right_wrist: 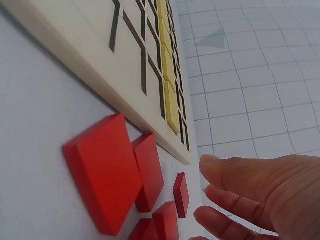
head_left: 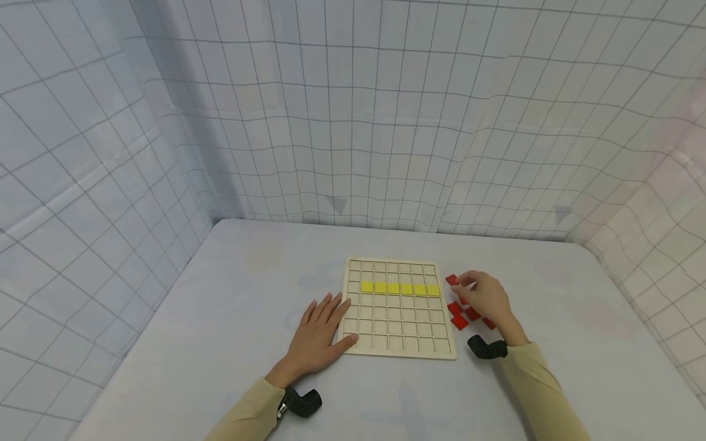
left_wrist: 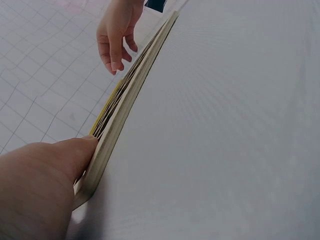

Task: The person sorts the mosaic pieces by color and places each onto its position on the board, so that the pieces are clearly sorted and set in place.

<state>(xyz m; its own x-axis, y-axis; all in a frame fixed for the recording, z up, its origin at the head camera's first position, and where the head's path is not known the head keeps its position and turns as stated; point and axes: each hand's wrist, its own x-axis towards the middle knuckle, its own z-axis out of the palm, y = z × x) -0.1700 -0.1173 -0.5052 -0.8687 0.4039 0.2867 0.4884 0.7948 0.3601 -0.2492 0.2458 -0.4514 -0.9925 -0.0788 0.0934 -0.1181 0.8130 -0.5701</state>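
A pale wooden grid board (head_left: pixel 394 343) lies on the table, with a row of several yellow square tiles (head_left: pixel 393 288) in its cells. My left hand (head_left: pixel 317 340) rests along the board's left side, fingers spread, fingertips and thumb over the rim. Right of the board, my right hand (head_left: pixel 486 299) hovers above several loose red square tiles (head_left: pixel 459 321). Its thumb and fingers stand apart in the right wrist view, with nothing between them. The nearest red tile (right_wrist: pixel 105 175) lies flat beside the board's edge there. In the head view, this hand partly covers some red tiles.
The white table (head_left: pixel 248 294) reaches to a hanging white cloth with a dark grid (head_left: pixel 353 122) at the back and sides. Each wrist carries a black camera mount, the left mount (head_left: pixel 303 403) below the board and the right mount (head_left: pixel 486 348) beside its lower right corner.
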